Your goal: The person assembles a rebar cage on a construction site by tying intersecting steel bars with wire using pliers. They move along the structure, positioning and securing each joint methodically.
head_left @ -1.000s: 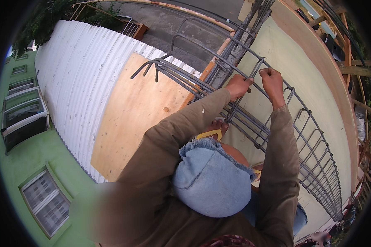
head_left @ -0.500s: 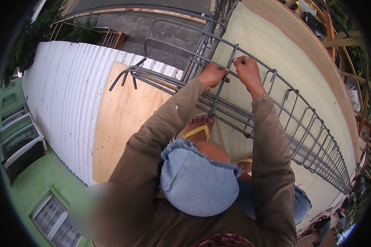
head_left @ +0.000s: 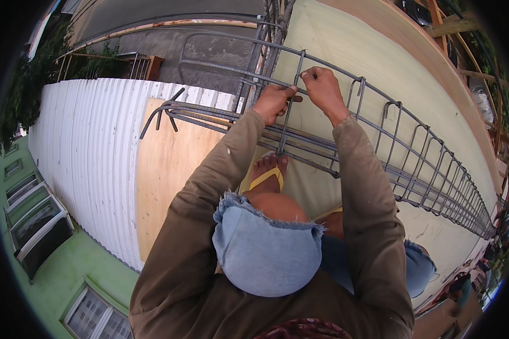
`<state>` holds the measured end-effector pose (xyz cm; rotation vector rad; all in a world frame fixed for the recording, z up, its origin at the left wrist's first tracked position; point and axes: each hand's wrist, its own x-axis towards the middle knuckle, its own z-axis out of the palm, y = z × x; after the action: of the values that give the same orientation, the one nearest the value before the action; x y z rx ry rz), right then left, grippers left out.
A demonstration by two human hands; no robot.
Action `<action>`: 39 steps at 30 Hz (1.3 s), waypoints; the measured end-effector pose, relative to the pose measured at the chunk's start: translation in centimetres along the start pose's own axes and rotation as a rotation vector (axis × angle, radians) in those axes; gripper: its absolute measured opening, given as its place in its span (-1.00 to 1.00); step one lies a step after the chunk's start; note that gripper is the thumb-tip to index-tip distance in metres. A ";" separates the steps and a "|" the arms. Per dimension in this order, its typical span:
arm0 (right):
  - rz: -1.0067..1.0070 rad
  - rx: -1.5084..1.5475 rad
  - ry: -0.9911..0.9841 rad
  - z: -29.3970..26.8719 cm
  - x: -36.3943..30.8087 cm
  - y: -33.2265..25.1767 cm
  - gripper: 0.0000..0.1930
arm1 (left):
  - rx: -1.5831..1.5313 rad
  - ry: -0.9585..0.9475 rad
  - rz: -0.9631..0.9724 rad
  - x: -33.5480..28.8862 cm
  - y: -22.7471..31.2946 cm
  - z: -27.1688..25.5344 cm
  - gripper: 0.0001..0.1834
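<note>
A long rebar cage (head_left: 418,164) of dark ribbed bars and bent stirrups runs from the upper left to the far right. My left hand (head_left: 273,103) is closed beside one upright stirrup (head_left: 291,110), its thumb touching that stirrup where a long bar crosses. Just right of the same stirrup, my right hand (head_left: 326,90) is raised with its fingertips pinched together, slightly apart from the left. Whatever sits in either hand is too small or hidden to make out. My foot in a yellow-strapped sandal (head_left: 267,178) is below the cage's lower bars.
Bent bar ends (head_left: 161,113) stick out at the left over a plywood sheet (head_left: 172,169). White corrugated panels (head_left: 85,164) lie beyond it, near a green building (head_left: 56,271). Pale sheeting (head_left: 345,42) spreads behind the cage, with a wooden edge board (head_left: 435,68) along its far side.
The whole view has shifted, so the cage and hands appear a little farther left. Both hands stay at the same stirrup, the right one still pinched.
</note>
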<state>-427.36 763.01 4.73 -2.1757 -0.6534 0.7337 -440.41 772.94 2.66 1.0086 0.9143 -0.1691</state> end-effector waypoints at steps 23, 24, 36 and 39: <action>-0.237 -0.284 0.110 1.5 3.0 0.0 -0.77 | 0.126 0.064 0.069 -1.4 -1.5 -1.4 -0.62; -0.253 -0.286 0.119 1.5 3.0 -0.2 -0.78 | 0.072 0.085 0.070 -1.7 -1.6 -1.4 -0.62; -0.307 -0.318 0.003 1.6 2.4 0.1 -0.75 | 0.051 0.056 0.091 -7.9 -3.2 -1.2 -0.63; -0.311 -0.289 0.045 1.6 2.4 0.0 -0.77 | -0.158 0.045 0.022 -7.9 -1.6 -1.2 -0.63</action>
<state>-426.72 765.32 3.17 -2.2639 -1.1012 0.4463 -446.87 770.85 7.07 0.8783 0.9424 -0.0549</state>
